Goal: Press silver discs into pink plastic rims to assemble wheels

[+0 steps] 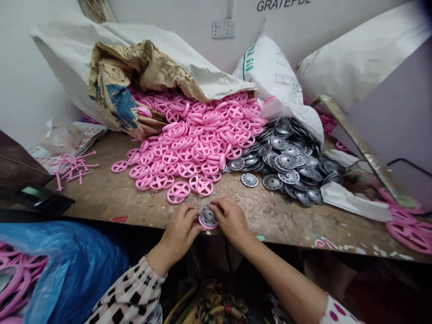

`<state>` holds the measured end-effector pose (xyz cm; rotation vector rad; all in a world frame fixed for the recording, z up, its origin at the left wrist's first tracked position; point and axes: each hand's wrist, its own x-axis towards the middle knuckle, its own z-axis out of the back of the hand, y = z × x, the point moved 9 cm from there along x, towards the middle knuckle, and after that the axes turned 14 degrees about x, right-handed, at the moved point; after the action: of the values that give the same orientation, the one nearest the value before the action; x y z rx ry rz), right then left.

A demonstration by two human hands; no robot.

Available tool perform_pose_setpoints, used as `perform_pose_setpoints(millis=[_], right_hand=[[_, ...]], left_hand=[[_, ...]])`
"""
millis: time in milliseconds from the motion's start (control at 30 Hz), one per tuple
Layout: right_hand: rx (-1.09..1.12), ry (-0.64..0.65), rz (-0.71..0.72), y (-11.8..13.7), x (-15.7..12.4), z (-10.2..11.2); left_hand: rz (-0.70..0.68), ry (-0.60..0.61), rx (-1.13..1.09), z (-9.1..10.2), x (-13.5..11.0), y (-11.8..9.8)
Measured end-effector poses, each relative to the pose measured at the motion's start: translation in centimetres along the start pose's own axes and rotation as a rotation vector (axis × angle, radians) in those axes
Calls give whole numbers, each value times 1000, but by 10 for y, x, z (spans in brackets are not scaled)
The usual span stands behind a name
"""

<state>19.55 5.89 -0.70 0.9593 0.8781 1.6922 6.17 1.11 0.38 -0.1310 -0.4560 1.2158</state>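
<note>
At the near edge of the worn wooden table [101, 198], my left hand [180, 227] and my right hand [229, 220] pinch one wheel [208, 217] between them: a pink rim with a silver hubcap seated in it. Just beyond my fingers begins a large heap of pink plastic wheels [195, 139], spilling from a torn paper-lined sack [135, 76]. To the right of that heap lies a pile of silver hubcaps [286, 157], spilling from a white sack [273, 76].
A blue plastic bag [67, 265] holding assembled wheels sits at the lower left. Loose pink sprue pieces [74, 168] and papers lie at the table's left. More pink wheels [408, 229] rest at the right, beside a clear plastic sheet [354, 202].
</note>
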Motion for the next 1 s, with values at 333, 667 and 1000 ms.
perform_pose_setpoints(millis=[333, 667, 1000], right_hand=[[145, 169, -148, 3, -4, -9], [398, 186, -168, 8, -20, -5], [405, 238, -172, 9, -32, -7]], left_hand=[[165, 82, 33, -6, 2, 17], [280, 197, -613, -11, 2, -2], [398, 296, -919, -23, 0, 2]])
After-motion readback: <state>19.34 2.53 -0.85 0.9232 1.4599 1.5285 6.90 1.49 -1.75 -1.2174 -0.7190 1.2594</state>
